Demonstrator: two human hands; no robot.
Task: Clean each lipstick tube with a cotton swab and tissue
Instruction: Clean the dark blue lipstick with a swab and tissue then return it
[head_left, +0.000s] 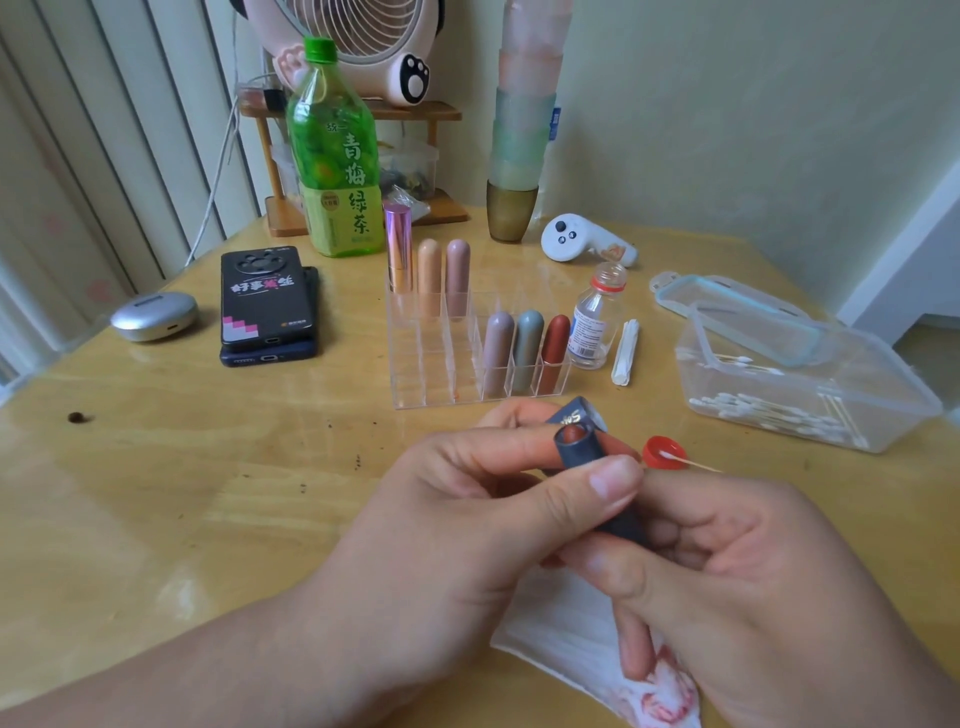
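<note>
Both my hands hold a dark blue lipstick tube (579, 447) with its red-brown stick showing at the open top. My left hand (467, 525) pinches the tube between thumb and fingers and also holds its dark cap (579, 414) behind it. My right hand (727, 566) grips the tube's lower end. A white tissue (571, 644) with red stains lies under my right hand. A cotton swab (680, 459) rests with its tip in a red bottle cap (662, 453).
A clear organiser (441, 364) holds several lipsticks. A small open bottle (592, 322) and swab sticks (626, 353) stand to its right, then a plastic box of cotton swabs (810, 384). Two phones (265, 306), a green tea bottle (335, 156), a white controller (582, 241) and stacked cups (519, 130) lie farther back.
</note>
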